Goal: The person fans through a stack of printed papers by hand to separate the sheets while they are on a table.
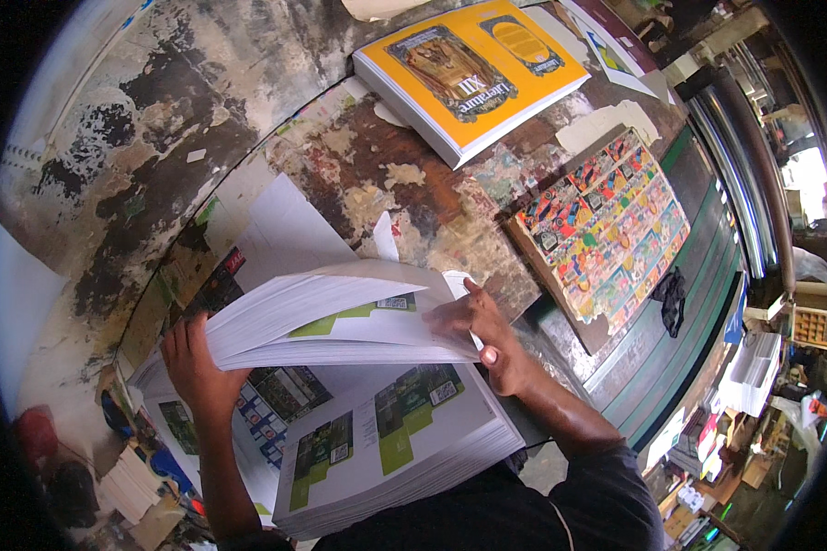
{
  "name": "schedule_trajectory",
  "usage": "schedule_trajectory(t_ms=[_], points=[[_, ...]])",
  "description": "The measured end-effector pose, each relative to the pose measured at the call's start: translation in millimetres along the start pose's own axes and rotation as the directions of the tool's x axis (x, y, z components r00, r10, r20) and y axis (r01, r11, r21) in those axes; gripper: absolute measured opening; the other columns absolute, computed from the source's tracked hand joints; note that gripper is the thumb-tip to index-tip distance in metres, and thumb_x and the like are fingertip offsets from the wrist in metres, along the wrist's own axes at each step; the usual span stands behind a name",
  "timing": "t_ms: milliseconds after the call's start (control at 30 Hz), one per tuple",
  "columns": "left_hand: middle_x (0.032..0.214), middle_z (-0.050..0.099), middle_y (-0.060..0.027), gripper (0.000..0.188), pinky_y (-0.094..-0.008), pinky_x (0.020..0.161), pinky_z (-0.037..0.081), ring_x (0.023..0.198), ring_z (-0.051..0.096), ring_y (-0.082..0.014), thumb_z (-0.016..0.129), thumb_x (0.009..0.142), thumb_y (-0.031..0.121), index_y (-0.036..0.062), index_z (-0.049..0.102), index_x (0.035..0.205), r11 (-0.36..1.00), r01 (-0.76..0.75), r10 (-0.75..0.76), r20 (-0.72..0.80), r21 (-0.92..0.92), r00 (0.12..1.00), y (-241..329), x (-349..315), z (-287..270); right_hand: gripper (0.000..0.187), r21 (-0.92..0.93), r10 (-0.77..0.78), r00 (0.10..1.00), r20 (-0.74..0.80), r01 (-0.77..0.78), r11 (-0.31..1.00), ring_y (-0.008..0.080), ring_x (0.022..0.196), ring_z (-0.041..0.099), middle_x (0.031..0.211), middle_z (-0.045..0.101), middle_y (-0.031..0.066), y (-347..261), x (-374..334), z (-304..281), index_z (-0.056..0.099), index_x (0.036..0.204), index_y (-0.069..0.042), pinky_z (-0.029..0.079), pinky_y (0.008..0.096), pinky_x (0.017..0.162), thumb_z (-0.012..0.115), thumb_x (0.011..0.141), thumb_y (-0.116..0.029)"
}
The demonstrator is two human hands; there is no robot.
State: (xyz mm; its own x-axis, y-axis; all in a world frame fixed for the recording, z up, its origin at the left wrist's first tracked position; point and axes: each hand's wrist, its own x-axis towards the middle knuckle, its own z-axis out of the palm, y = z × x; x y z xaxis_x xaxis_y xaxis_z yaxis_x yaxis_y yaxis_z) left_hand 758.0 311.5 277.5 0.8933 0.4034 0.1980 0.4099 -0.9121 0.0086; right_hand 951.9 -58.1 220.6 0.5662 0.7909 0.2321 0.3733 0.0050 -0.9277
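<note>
A thick stack of printed sheets point(248, 326), white with green and dark panels, is lifted and bowed in front of me. My left hand point(198, 363) wraps around its left end, fingers over the edge. At the right end my right hand point(487, 335) holds the sheets, its thumb near the edge and some fingers smeared by motion. Between the upper leaves a gap shows a green-printed page. Below the lifted sheets, close to my body, sits another thick stack of printed sheets point(400, 468) with green panels. Part of its top is covered by the raised stack.
A pile of yellow-orange printed covers point(473, 69) lies at the far side of the worn table point(276, 73). To the right rests a board covered in colourful pictures point(606, 230), with a black cloth point(671, 303) beside it. Loose white paper point(289, 225) lies behind the lifted sheets.
</note>
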Motion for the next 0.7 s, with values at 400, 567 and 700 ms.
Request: schedule_trajectory(t_ms=[400,567,700], points=[[0.115,0.061,-0.0143,0.088,-0.0565,0.102,0.043,0.114,0.056,-0.0403,0.095,0.049,0.036,0.0095,0.058,0.124,1.000,0.008,-0.007,-0.020,0.030,1.000,2.6,-0.1,0.7,0.084,-0.017,-0.002,0.995,0.104,0.004,1.000,0.0335,0.099,0.053,0.111,0.063,0.0190,-11.4,28.2,-10.1,0.025,0.163,0.003,0.034,0.0486,0.101,0.020,0.107,-0.060],[0.116,0.061,-0.0147,0.088,-0.0573,0.104,0.042,0.115,0.055,-0.0407,0.095,0.050,0.038,0.0096,0.057,0.125,1.000,0.018,-0.018,-0.008,0.021,1.000,2.8,0.3,0.1,0.083,-0.053,-0.041,0.995,0.088,0.045,0.998,0.0338,0.098,0.050,0.111,0.063,0.0195,-10.9,25.0,-8.2,0.027,0.162,0.004,0.034,0.0469,0.099,0.021,0.107,-0.058],[0.117,0.061,-0.0137,0.090,-0.0563,0.104,0.043,0.116,0.055,-0.0399,0.095,0.049,0.037,0.0097,0.057,0.125,1.000,0.003,-0.003,-0.016,0.014,1.000,1.6,0.6,1.1,0.083,-0.066,-0.060,0.994,0.090,0.066,0.996,0.0338,0.099,0.050,0.112,0.063,0.0195,-9.2,23.4,-8.0,0.028,0.161,0.005,0.034,0.0471,0.100,0.021,0.107,-0.058]])
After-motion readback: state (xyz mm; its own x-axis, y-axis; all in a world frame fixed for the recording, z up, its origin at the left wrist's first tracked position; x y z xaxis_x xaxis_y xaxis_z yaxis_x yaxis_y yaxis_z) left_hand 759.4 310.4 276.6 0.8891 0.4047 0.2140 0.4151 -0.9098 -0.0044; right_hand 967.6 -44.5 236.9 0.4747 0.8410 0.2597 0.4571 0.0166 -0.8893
